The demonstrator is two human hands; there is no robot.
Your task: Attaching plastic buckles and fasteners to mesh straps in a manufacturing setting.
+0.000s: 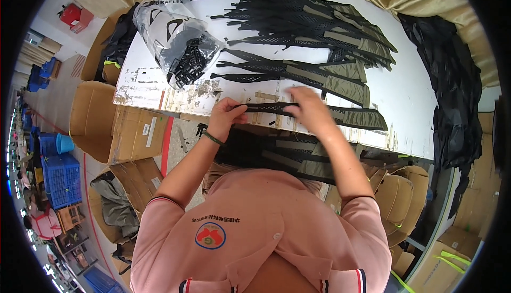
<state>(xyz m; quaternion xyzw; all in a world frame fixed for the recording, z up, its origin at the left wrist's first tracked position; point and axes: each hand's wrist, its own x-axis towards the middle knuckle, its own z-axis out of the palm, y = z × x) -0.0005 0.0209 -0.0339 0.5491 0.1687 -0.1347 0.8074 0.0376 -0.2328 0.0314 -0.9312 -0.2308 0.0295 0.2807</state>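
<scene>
A shoulder strap (364,118) of black mesh with an olive-green panel at its wide end lies along the table's near edge. My left hand (228,117) is closed on its narrow black end, thumb and fingers pinching it. Around the strap's middle, my right hand (310,109) is bent over the mesh with the thumb against it; this hand is slightly blurred. Just beyond lie similar straps (298,70), overlapping, their green ends to the right. More black-and-green straps (298,152) rest on my lap, below the table edge.
A clear plastic bag (183,40) of black buckles stands at the table's left. A large strap pile (319,21) covers the far side. Cardboard boxes (125,128) flank me on the left, with another box (396,197) at right. Black fabric (450,85) hangs over the right edge.
</scene>
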